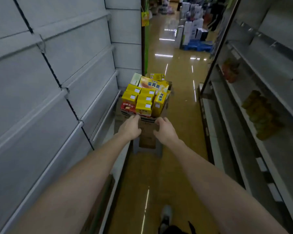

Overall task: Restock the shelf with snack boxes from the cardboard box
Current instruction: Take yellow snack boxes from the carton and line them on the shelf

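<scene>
Gripping the near rim of the cardboard box (pixel 147 130), my left hand (pixel 130 127) and right hand (pixel 164 129) curl their fingers over its edge, set apart from each other. Inside the box stand yellow snack boxes (pixel 143 100), with a red snack box (pixel 127 106) at its left and a large yellow egg-yolk-pie box (pixel 152 85) lying on top. Left of the box runs a bare grey shelf unit (pixel 57 73); right of it, another shelf (pixel 254 115) holds blurred packets.

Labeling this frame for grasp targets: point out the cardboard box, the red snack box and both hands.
cardboard box (pixel 148 128), head view, near wall between the hands
red snack box (pixel 127 107), head view, its printed front face
left hand (pixel 130 126), head view, back of hand
right hand (pixel 165 130), head view, back of hand
</scene>
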{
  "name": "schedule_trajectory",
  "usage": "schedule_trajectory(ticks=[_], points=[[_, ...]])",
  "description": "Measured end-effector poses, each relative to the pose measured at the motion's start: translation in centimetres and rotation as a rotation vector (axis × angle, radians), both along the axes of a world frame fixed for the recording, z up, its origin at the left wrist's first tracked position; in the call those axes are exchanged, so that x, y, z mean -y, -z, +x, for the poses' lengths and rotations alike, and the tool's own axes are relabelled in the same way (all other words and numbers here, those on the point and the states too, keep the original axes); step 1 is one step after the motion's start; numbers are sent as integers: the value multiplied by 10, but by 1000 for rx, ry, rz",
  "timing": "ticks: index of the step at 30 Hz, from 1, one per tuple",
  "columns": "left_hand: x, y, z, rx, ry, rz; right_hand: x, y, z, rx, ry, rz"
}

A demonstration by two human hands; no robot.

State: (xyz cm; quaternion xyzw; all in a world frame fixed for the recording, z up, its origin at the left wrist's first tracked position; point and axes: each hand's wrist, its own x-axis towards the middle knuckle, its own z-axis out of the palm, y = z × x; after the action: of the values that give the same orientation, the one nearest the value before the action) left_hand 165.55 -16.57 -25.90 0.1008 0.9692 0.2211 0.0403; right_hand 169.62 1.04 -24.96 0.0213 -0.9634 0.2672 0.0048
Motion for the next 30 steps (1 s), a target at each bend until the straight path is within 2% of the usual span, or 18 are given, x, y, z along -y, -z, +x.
schedule_trajectory(ticks=[7,14,17,21,30], points=[[-15,52,-161,9,-118,92,-14,38,-193,-42,-157,90],[-21,102,-265,153,-174,-82,-23,63,-338,58,-340,232],[-20,124,-287,113,-141,-188,-17,74,-375,56,-429,368],[-23,136,-310,158,-42,-316,-6,89,-403,116,-473,461],[0,130,-323,157,99,-135,23,90,-427,211,-523,690]])
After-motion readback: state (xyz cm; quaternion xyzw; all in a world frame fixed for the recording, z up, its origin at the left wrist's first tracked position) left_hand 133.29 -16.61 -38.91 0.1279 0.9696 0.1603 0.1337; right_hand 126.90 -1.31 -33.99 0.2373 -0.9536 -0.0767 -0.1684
